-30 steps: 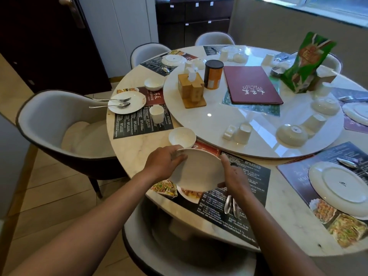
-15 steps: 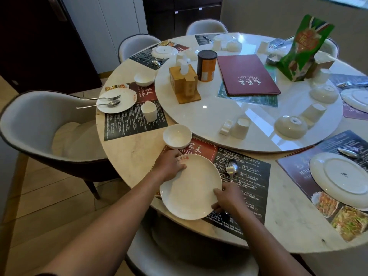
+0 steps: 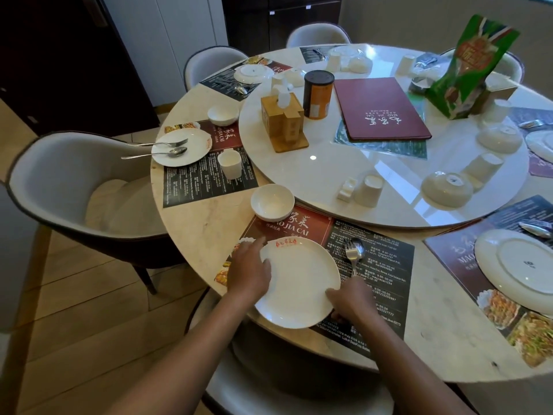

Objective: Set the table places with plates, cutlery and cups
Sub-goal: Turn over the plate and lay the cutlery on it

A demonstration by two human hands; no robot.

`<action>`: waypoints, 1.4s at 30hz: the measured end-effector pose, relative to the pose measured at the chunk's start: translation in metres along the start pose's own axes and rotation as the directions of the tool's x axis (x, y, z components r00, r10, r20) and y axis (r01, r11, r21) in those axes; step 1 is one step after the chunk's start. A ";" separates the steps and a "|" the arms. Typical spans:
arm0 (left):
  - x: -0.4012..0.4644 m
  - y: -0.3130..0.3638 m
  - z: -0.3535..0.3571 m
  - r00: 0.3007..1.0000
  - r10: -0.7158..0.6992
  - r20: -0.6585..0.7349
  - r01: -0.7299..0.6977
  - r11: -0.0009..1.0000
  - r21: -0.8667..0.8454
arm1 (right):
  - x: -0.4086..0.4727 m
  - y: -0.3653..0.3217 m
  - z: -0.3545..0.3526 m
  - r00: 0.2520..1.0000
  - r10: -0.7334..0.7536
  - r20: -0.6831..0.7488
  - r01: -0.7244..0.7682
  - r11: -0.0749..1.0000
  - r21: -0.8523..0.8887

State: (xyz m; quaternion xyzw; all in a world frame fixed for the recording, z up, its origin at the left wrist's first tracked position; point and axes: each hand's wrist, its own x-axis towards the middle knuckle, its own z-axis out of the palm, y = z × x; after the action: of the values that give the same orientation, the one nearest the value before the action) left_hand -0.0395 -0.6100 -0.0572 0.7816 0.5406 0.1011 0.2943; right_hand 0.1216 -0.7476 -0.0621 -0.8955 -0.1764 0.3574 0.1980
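Observation:
A white plate point(image 3: 299, 283) with red lettering lies right side up on the dark placemat point(image 3: 377, 259) at the near table edge. My left hand point(image 3: 250, 272) grips its left rim. My right hand point(image 3: 348, 298) holds its right rim, and its fingers also lie over the handles of a fork and spoon point(image 3: 354, 254) that rest on the mat just right of the plate. A small white bowl point(image 3: 272, 202) stands upright at the mat's far left corner.
The place to the left has a plate with fork and spoon point(image 3: 179, 146), a cup point(image 3: 229, 163) and a bowl point(image 3: 223, 114). On the turntable point(image 3: 314, 172) stand upturned cups point(image 3: 369, 191), upturned bowls point(image 3: 447, 188), a wooden holder point(image 3: 284, 122) and a red menu point(image 3: 381, 107). An upturned plate point(image 3: 517, 260) lies right.
The plate, held tilted above the mat a second ago, now lies flat on the placemat. The fork and spoon went from my right hand onto the mat beside it.

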 end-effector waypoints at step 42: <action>-0.038 -0.029 -0.004 0.982 -0.128 0.138 0.140 0.987 -0.080 | -0.033 0.014 0.000 0.924 -0.359 -0.131 0.277 0.866 -0.416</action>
State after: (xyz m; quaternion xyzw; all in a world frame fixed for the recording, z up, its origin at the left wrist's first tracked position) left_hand -0.0790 -0.6364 -0.0642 0.7344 0.5664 0.0529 0.3701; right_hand 0.1011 -0.7744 -0.0502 -0.9071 -0.3683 0.1834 0.0891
